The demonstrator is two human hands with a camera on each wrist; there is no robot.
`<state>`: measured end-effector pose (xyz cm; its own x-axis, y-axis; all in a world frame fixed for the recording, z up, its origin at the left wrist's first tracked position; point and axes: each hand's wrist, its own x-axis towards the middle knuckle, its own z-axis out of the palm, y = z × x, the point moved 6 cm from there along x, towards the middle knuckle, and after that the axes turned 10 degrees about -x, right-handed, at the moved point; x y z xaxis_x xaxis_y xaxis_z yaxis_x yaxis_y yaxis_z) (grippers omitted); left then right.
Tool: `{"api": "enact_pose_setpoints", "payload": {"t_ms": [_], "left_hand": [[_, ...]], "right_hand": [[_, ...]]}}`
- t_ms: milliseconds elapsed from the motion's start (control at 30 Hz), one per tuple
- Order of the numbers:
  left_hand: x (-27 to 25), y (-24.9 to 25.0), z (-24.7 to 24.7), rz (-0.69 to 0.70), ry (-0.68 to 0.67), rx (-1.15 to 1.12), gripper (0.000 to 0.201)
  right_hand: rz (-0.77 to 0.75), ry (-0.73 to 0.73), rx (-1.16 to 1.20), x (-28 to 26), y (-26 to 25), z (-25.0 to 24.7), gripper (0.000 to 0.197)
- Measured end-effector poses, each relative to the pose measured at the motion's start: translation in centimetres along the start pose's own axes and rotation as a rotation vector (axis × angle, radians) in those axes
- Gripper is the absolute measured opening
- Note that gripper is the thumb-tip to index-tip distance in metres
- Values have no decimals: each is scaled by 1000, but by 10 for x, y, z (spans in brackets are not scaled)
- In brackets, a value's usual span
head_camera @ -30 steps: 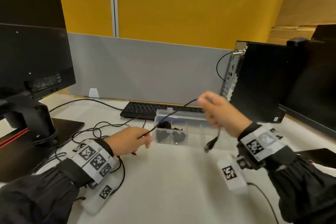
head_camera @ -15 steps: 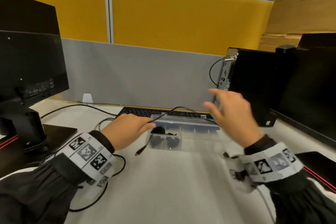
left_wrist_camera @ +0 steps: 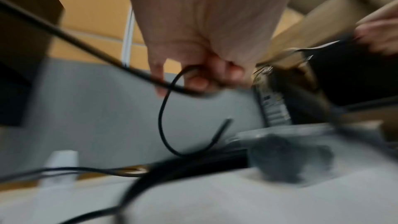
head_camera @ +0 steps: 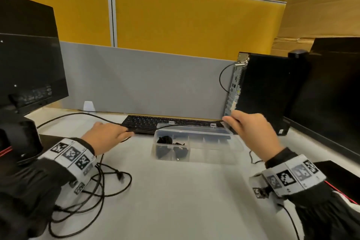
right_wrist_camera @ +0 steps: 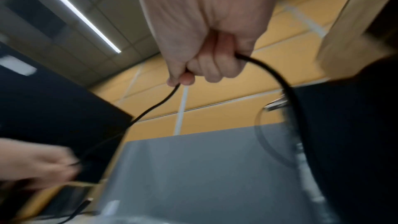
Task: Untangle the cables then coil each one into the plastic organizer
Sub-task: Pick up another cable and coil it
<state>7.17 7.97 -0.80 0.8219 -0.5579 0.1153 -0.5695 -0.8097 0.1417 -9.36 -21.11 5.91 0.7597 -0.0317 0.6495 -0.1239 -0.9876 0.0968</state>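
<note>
A thin black cable is stretched between my two hands above the clear plastic organizer. My left hand grips one end left of the box, its fingers curled round the cable, whose plug end dangles below. My right hand pinches the other end between thumb and finger behind the box's right side, the cable running from the pinch. A coiled black cable lies in the organizer's left compartment. More tangled black cables lie on the desk under my left wrist.
A black keyboard sits just behind the organizer. A monitor on its stand is at the left, a black computer tower and another monitor at the right. A grey partition closes the back.
Both hands have moved apart and forward over the organizer, drawing the cable straight between them. The right hand went from open fingers to pinching the cable.
</note>
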Motion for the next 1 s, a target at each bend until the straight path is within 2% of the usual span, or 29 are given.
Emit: {"api": "enact_pose_setpoints", "payload": {"t_ms": [67, 100, 167, 200, 267, 333, 367, 433, 500, 533, 633, 733, 833, 1000], "left_hand": [[-1, -19, 0, -116, -53, 2, 45], [-1, -20, -1, -132, -70, 10, 42], [1, -6, -6, -90, -55, 69, 39], [1, 5, -10, -54, -35, 101, 39], [-1, 34, -16, 27, -1, 147, 39], [-6, 67, -23, 136, 50, 160, 36], [-10, 84, -28, 195, 92, 152, 35], [-18, 108, -38, 291, 178, 84, 30], [-25, 116, -43, 350, 213, -8, 23], [-27, 113, -43, 359, 199, -65, 28], [-31, 98, -33, 355, 78, -347, 26], [-32, 92, -24, 347, 17, -512, 16], [-31, 87, -24, 333, 8, -552, 15], [-29, 81, -18, 281, -163, -545, 16]], "right_hand": [[162, -48, -208, -3, 37, -7, 40], [233, -124, -278, -5, 50, -7, 37], [334, -353, -414, -9, 59, -2, 33], [338, -402, -492, -9, 53, 0, 31], [228, -267, -537, 0, 21, -5, 39], [55, -142, -291, 5, -38, -12, 55], [-35, -164, -148, 4, -71, -12, 60], [-172, -330, 51, -4, -124, 4, 55], [-203, -520, 299, -10, -145, 24, 39], [-208, -560, 447, -10, -144, 30, 33], [-168, -476, 648, -1, -124, 36, 25], [-83, -332, 649, 5, -106, 39, 28], [14, -247, 569, 7, -87, 43, 25], [99, -197, 521, 8, -65, 49, 22]]}}
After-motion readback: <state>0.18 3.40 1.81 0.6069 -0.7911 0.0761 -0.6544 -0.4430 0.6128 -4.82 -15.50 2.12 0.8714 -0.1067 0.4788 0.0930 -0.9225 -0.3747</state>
